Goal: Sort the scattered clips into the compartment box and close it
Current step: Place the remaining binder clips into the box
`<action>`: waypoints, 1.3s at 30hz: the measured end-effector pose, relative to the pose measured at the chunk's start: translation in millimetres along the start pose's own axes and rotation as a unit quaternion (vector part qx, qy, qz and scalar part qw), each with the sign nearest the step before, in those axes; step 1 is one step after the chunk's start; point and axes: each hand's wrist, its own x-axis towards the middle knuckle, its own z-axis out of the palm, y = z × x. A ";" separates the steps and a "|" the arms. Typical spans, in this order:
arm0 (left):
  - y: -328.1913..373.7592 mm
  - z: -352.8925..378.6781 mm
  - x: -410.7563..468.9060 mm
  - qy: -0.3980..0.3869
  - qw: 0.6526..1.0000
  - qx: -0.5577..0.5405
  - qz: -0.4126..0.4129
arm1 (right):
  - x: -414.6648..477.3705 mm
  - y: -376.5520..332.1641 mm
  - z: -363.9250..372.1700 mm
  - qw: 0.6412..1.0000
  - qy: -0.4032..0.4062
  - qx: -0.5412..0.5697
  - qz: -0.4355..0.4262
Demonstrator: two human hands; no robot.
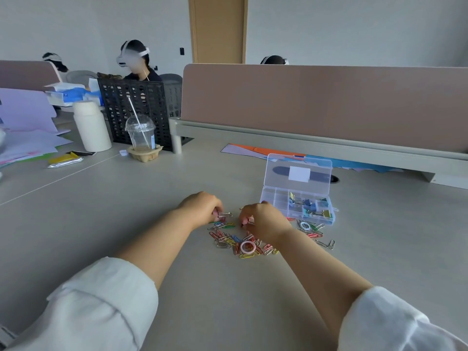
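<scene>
The paper clips [235,240] lie in a loose, many-coloured heap on the counter [152,198], just left of and in front of the compartment box [274,198], with a few strays trailing along the box's front wall. A pink ring [247,247] sits on the heap's near side, and a white ring [305,225] lies close to the box front.

The box stands open, its clear lid [297,173] tilted up at the back. Binder clips [310,205] fill its right-hand compartments.

Both hands work left of the box, over the far edge of the heap. The left hand [200,207] has its fingers curled and pinches a silver clip [225,214]. The right hand [266,219], nearer the box, is also curled with its fingertips down among the clips; whether it holds one I cannot tell.

Behind the box lie coloured paper sheets [255,150] under a desk partition [329,105]. Far left of the box stand a plastic cup [140,133], a white bottle [91,126] and a black crate [136,110].
</scene>
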 end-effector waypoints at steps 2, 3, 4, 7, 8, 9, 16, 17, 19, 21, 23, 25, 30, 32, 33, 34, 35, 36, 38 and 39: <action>-0.2 -0.4 2.4 0.033 0.999 -0.030 -0.001 | -1.8 2.4 -0.5 0.999 0.035 0.019 -0.013; 0.1 -0.8 4.2 0.055 0.997 -0.048 -0.004 | -2.5 3.6 -1.8 0.997 0.059 0.037 -0.015; 1.3 -1.2 6.2 0.075 0.995 -0.067 -0.007 | -3.3 5.0 -3.7 0.995 0.083 0.053 -0.013; 9.5 -2.7 14.4 0.112 0.987 -0.116 -0.004 | -4.3 12.9 -11.0 0.989 0.123 0.075 -0.004; 13.8 -3.0 17.4 0.119 0.984 -0.133 0.000 | -5.2 16.5 -13.6 0.988 0.129 0.079 -0.001; 18.2 -3.1 20.6 0.126 0.980 -0.152 0.004 | -6.1 20.8 -15.8 0.987 0.135 0.081 0.004; 59.4 -2.0 45.4 0.104 0.966 -0.233 0.045 | -17.6 54.8 -30.1 0.979 0.177 0.094 0.040; 64.7 -0.3 49.0 0.095 0.967 -0.230 0.052 | -19.1 60.3 -31.8 0.978 0.180 0.094 0.045; 73.9 3.0 56.5 0.093 0.973 -0.198 0.071 | -22.0 71.3 -35.0 0.976 0.188 0.095 0.050; 84.3 4.7 64.1 0.108 0.976 -0.164 0.091 | -24.9 83.8 -38.8 0.970 0.209 0.106 0.059; 95.5 3.2 71.3 0.140 0.977 -0.123 0.102 | -26.0 96.9 -44.0 0.960 0.240 0.118 0.079; 107.1 1.5 81.5 0.179 0.975 -0.068 0.115 | -24.4 111.4 -49.5 0.950 0.271 0.119 0.103; 129.0 1.8 110.8 0.178 0.973 -0.064 0.131 | -12.1 145.3 -57.9 0.944 0.268 0.118 0.154; 136.2 3.6 121.0 0.161 0.974 -0.051 0.150 | -5.3 152.9 -58.6 0.947 0.251 0.126 0.153; 139.1 5.3 125.3 0.155 0.974 -0.041 0.161 | -2.0 155.4 -58.2 0.950 0.240 0.132 0.149; 141.5 7.3 128.9 0.153 0.973 -0.030 0.170 | 1.0 157.4 -57.5 0.953 0.227 0.139 0.146; 143.1 9.7 131.9 0.151 0.973 -0.018 0.177 | 3.7 159.4 -56.1 0.956 0.214 0.143 0.143; 143.9 11.7 133.5 0.150 0.972 -0.006 0.181 | 5.4 160.9 -54.5 0.958 0.201 0.147 0.143; 143.8 15.9 136.3 0.148 0.972 0.007 0.184 | 7.0 164.4 -51.2 0.960 0.180 0.154 0.148; 143.1 17.7 137.3 0.145 0.972 0.006 0.185 | 7.0 165.7 -50.2 0.961 0.175 0.156 0.150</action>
